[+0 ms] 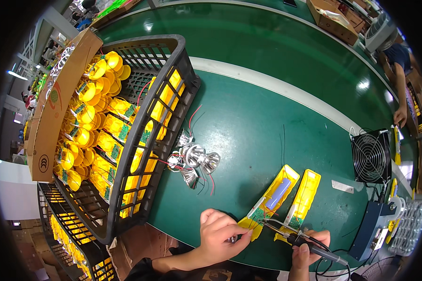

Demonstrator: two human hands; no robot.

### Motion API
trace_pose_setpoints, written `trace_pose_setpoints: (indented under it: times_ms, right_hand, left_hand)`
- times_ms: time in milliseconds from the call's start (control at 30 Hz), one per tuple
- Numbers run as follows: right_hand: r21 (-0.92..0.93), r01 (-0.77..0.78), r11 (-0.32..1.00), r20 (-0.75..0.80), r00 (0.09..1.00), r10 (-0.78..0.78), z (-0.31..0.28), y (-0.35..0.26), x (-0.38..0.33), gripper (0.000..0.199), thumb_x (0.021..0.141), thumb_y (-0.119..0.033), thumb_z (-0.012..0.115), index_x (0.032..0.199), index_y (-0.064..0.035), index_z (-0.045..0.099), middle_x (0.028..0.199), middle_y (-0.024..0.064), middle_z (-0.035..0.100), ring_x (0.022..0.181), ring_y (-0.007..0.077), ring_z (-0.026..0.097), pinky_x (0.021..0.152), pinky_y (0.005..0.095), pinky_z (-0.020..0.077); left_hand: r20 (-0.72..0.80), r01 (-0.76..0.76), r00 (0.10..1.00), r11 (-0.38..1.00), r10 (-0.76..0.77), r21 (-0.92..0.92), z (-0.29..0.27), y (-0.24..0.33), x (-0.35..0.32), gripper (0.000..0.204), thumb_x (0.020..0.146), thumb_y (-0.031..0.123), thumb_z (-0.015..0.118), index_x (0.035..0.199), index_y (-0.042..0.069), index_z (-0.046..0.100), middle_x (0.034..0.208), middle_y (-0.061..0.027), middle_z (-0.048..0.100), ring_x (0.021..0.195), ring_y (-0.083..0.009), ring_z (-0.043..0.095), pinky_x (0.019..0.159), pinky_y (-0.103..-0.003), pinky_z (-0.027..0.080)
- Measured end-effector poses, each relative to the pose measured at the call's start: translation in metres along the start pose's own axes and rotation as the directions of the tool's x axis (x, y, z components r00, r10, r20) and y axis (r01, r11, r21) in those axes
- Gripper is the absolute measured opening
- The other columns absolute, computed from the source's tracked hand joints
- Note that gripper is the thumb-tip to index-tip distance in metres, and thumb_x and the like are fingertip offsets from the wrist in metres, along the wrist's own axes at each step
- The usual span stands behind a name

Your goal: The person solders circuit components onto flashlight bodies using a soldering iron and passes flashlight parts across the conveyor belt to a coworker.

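The grey-handled soldering iron (327,255) is grasped in the right hand (312,247), and its thin metal tip is directed to the upper left, toward a small green circuit board (257,215). The fingertips of the left hand (220,236) are brought together at the rounded near end of the yellow plastic housing (290,177); whether a wire is pinched there cannot be told. This housing is laid on the smooth green tabletop (248,126), its long axis slanted from lower left to upper right, and a blue cylindrical battery (277,194) is placed lengthwise inside. Just to its right, a second yellow housing (306,194) is set more steeply. Farther left, shiny cup-shaped reflectors (193,154) are heaped beside a lattice-walled black plastic basket (179,47). At far right, a square black fan (369,157) is seen.
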State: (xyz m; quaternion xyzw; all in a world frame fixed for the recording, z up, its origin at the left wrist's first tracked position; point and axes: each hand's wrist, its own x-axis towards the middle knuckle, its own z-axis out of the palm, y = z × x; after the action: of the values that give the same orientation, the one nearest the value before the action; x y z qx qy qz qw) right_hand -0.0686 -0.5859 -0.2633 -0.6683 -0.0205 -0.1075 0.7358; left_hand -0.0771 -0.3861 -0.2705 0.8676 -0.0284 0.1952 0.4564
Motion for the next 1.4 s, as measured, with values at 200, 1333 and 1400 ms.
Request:
trace_pose_setpoints:
  times_ms: [200,1333,1400]
  right_hand:
    - [-0.057,-0.011,0.998,-0.02,1.0,0.01,0.002,-0.001,0.0,0.038,0.074,-0.028,0.063,0.081,-0.0027,0.036,0.059,0.0041,0.043,0.042,0.007,0.041,0.042,0.0165,0.0349]
    - [0.074,0.193,0.978,-0.342,0.926,-0.156,-0.078,-0.003,-0.02,0.033,0.073,-0.027,0.057,0.074,-0.0011,0.035,0.074,0.0036,0.033,0.058,0.011,0.039,0.066,0.024,0.0348]
    - [0.076,0.206,0.976,-0.412,0.897,-0.158,-0.077,-0.01,-0.019,0.033,0.074,-0.027,0.055,0.075,-0.0005,0.036,0.073,0.0036,0.034,0.059,0.0104,0.038,0.076,0.0255,0.035]
  left_hand:
    - [-0.004,-0.002,1.0,1.0,0.002,-0.004,0.001,0.0,0.0,0.017,0.05,0.004,0.072,0.059,0.012,0.06,0.056,0.0043,0.044,0.055,-0.014,0.042,0.062,-0.029,0.029]
    - [-0.004,0.378,0.924,0.918,-0.381,-0.121,-0.011,0.023,-0.016,0.022,0.061,0.011,0.071,0.08,0.005,0.06,0.074,-0.0069,0.055,0.061,-0.0219,0.054,0.067,-0.032,0.043]
    - [0.003,0.258,0.966,0.966,-0.258,-0.008,-0.015,0.034,-0.001,0.033,0.061,0.016,0.072,0.088,0.004,0.057,0.081,-0.0091,0.054,0.067,-0.0244,0.054,0.067,-0.032,0.043]
